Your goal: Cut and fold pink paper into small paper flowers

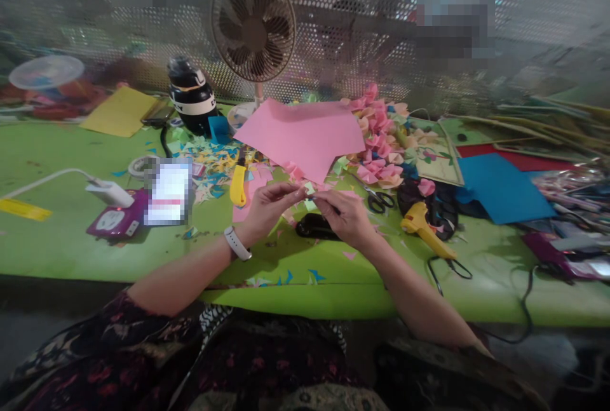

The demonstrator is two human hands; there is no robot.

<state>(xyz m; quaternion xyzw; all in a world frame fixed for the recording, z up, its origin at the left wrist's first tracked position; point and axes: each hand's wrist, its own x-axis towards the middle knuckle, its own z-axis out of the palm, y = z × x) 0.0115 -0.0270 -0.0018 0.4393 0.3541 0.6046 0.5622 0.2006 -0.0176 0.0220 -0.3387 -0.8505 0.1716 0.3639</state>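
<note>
My left hand (269,209) and my right hand (347,215) meet at the fingertips over the middle of the table, both closed in a pinch. Between them shows a small pale green paper piece (309,188), partly hidden by the fingers. Under my right hand lies a black stapler-like tool (313,225), its right end covered. Just behind the hands rests a large pink paper sheet (305,134). A yellow cutter knife (237,183) is left of my left hand. Black-handled scissors (380,200) and a yellow glue gun (426,230) lie to the right.
Folded pink and peach paper pieces (379,144) are heaped behind on the right, near a blue sheet (500,185). Paper scraps (204,157) cover the left middle. A black bottle (193,100), a fan (254,30) and a phone (168,192) stand or lie left. Glue-gun cable (527,300) trails right.
</note>
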